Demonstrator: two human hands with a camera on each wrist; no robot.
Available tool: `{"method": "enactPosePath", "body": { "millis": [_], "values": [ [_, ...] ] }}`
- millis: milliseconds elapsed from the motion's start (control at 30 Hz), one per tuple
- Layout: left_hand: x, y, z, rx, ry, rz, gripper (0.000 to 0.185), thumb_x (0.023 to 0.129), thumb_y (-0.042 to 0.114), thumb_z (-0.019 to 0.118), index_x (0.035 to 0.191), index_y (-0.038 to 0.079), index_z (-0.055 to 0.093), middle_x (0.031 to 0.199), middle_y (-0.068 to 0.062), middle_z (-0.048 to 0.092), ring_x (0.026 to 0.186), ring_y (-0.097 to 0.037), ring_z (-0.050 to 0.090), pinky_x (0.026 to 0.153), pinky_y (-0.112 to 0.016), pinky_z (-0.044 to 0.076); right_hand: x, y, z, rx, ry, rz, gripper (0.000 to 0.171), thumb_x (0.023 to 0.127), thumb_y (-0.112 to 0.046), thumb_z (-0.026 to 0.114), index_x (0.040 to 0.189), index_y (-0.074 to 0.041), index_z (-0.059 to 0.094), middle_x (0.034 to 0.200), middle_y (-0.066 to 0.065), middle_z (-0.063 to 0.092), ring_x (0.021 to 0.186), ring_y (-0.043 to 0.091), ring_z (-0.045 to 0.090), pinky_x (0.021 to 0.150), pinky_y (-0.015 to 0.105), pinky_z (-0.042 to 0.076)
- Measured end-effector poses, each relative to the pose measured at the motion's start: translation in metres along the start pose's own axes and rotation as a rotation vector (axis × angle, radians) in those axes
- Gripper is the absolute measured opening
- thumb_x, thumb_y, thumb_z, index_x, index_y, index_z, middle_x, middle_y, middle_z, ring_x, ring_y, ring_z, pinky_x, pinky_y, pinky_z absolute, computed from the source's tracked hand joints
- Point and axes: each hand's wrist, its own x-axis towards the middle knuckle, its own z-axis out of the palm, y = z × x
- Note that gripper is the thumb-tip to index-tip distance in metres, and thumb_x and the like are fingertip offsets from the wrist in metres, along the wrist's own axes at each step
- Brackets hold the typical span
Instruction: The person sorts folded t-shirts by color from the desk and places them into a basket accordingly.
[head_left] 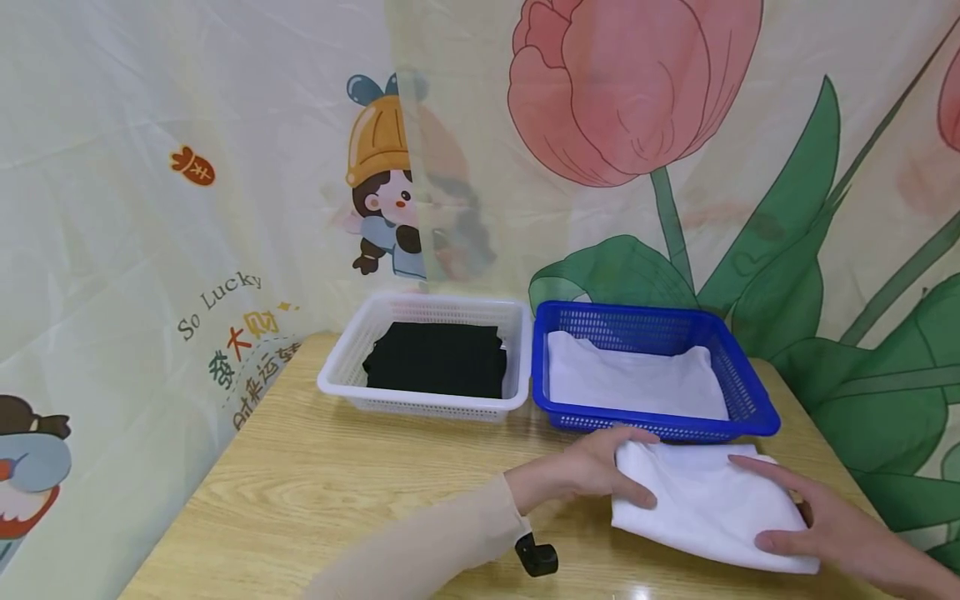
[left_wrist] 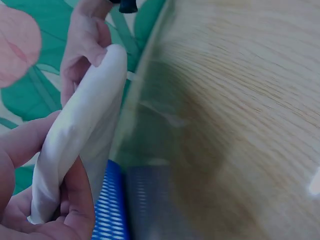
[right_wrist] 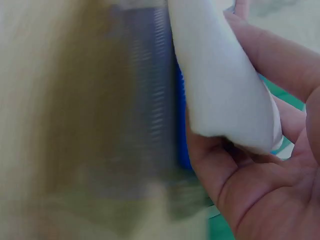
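A folded white cloth (head_left: 705, 500), perhaps a garment, is held up in both hands just in front of the blue basket. My left hand (head_left: 596, 467) grips its left edge, thumb on the near face and fingers at the top and behind. At the opposite end my right hand (head_left: 825, 517) holds it between thumb and fingers. In the left wrist view the cloth (left_wrist: 82, 110) appears as a thick folded layer pinched by the left hand. The right wrist view shows the cloth (right_wrist: 220, 75) with right-hand fingers on both sides.
Behind the cloth, the blue basket (head_left: 750, 423) holds another folded white cloth (head_left: 630, 379). Beside it on the left, a white basket (head_left: 427, 403) contains folded black cloth (head_left: 438, 358). Both stand on a wooden table (head_left: 315, 483) against a printed curtain (head_left: 247, 100).
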Motion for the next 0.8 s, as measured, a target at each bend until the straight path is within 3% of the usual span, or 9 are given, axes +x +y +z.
{"method": "enactPosePath", "body": {
  "millis": [100, 233, 367, 467, 567, 667, 733, 800],
  "values": [
    [-0.012, 0.019, -0.017, -0.038, -0.038, 0.024, 0.075, 0.078, 0.011, 0.096, 0.141, 0.037, 0.065, 0.125, 0.014, 0.06, 0.105, -0.005, 0.058, 0.095, -0.025, 0.049, -0.006, -0.019, -0.014, 0.025, 0.003, 0.005, 0.091, 0.101, -0.032, 0.074, 0.17, -0.012, 0.018, 0.159, 0.043, 0.016, 0.124, 0.046, 0.048, 0.084, 0.039, 0.053],
    [-0.022, 0.041, -0.04, -0.074, -0.082, 0.071, 0.076, 0.081, 0.01, 0.093, 0.146, 0.034, 0.062, 0.118, 0.011, 0.061, 0.099, -0.006, 0.06, 0.086, -0.023, 0.053, -0.012, -0.044, -0.032, 0.012, 0.064, -0.036, 0.092, 0.101, -0.029, 0.075, 0.171, -0.017, 0.017, 0.156, 0.04, 0.021, 0.112, 0.03, 0.055, 0.078, 0.029, 0.055],
    [-0.019, 0.058, -0.061, -0.085, -0.025, 0.104, 0.079, 0.082, 0.011, 0.093, 0.15, 0.033, 0.06, 0.129, 0.009, 0.059, 0.104, -0.008, 0.06, 0.089, -0.024, 0.053, -0.005, -0.064, -0.051, -0.008, 0.155, -0.111, 0.092, 0.098, -0.023, 0.079, 0.171, -0.024, 0.021, 0.159, 0.037, 0.021, 0.101, 0.006, 0.054, 0.074, 0.023, 0.052],
    [-0.007, 0.063, -0.075, -0.085, 0.059, 0.099, 0.078, 0.083, 0.013, 0.093, 0.15, 0.034, 0.06, 0.142, 0.007, 0.057, 0.113, -0.01, 0.058, 0.096, -0.027, 0.052, 0.011, -0.077, -0.064, -0.018, 0.205, -0.154, 0.094, 0.098, -0.023, 0.08, 0.171, -0.025, 0.022, 0.161, 0.037, 0.022, 0.1, -0.002, 0.05, 0.075, 0.021, 0.05],
    [0.011, 0.061, -0.087, -0.08, 0.132, 0.085, 0.076, 0.083, 0.018, 0.094, 0.149, 0.036, 0.06, 0.153, 0.006, 0.053, 0.123, -0.013, 0.056, 0.105, -0.035, 0.05, 0.031, -0.087, -0.076, -0.026, 0.226, -0.186, 0.094, 0.098, -0.025, 0.08, 0.171, -0.025, 0.022, 0.163, 0.034, 0.024, 0.104, 0.003, 0.051, 0.077, 0.02, 0.048],
    [0.03, 0.055, -0.096, -0.089, 0.185, 0.081, 0.078, 0.082, 0.019, 0.095, 0.149, 0.035, 0.059, 0.16, 0.005, 0.048, 0.137, -0.018, 0.05, 0.113, -0.044, 0.046, 0.051, -0.094, -0.083, -0.051, 0.24, -0.199, 0.095, 0.097, -0.03, 0.081, 0.171, -0.024, 0.022, 0.165, 0.033, 0.024, 0.115, 0.021, 0.053, 0.078, 0.021, 0.047],
    [0.042, 0.05, -0.1, -0.093, 0.217, 0.083, 0.08, 0.082, 0.018, 0.095, 0.15, 0.033, 0.058, 0.163, 0.003, 0.046, 0.144, -0.022, 0.045, 0.116, -0.048, 0.043, 0.064, -0.097, -0.086, -0.05, 0.244, -0.204, 0.096, 0.097, -0.033, 0.081, 0.171, -0.023, 0.021, 0.168, 0.033, 0.018, 0.127, 0.036, 0.047, 0.091, 0.033, 0.051],
    [0.053, 0.046, -0.103, -0.094, 0.252, 0.08, 0.081, 0.081, 0.015, 0.095, 0.15, 0.032, 0.058, 0.165, 0.001, 0.044, 0.149, -0.025, 0.041, 0.118, -0.049, 0.042, 0.078, -0.098, -0.088, -0.026, 0.241, -0.205, 0.098, 0.096, -0.034, 0.082, 0.172, -0.022, 0.02, 0.171, 0.033, 0.012, 0.136, 0.052, 0.037, 0.103, 0.053, 0.048]
  ]
}}
